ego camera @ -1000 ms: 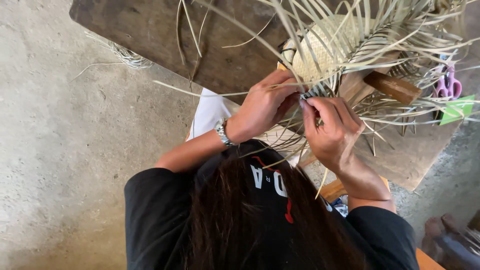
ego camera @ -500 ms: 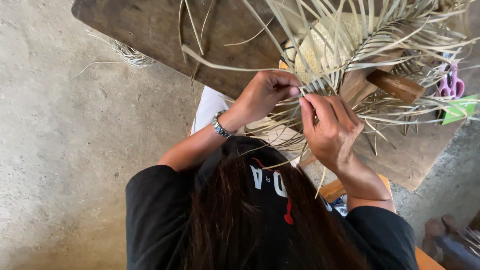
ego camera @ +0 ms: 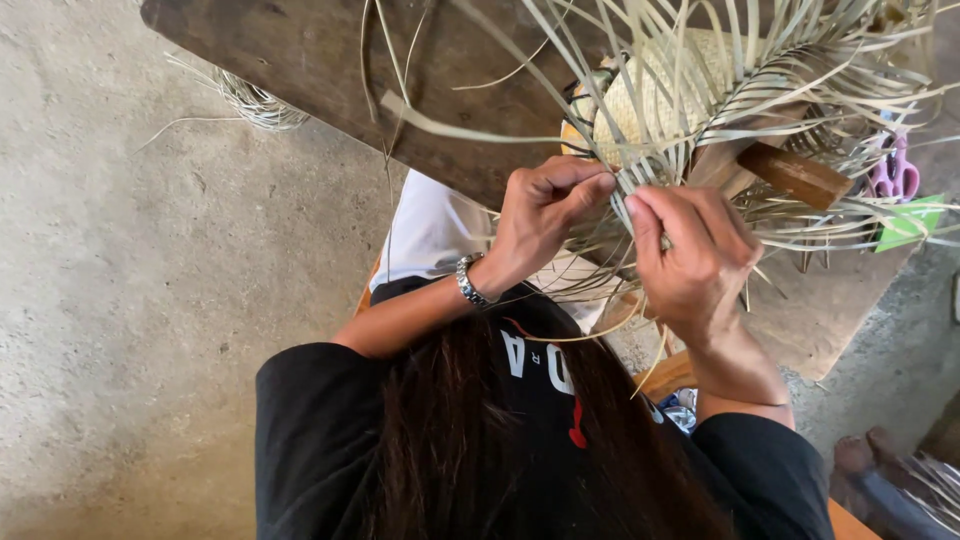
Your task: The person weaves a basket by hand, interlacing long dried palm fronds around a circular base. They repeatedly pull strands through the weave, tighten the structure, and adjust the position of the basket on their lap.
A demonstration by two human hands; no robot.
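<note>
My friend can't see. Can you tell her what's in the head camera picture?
Two bare hands, the left hand and the right hand, pinch thin pale straw strips at the edge of a half-woven straw piece on a dark wooden board. Loose strips fan out all around, and purple scissors lie at the right.
</note>
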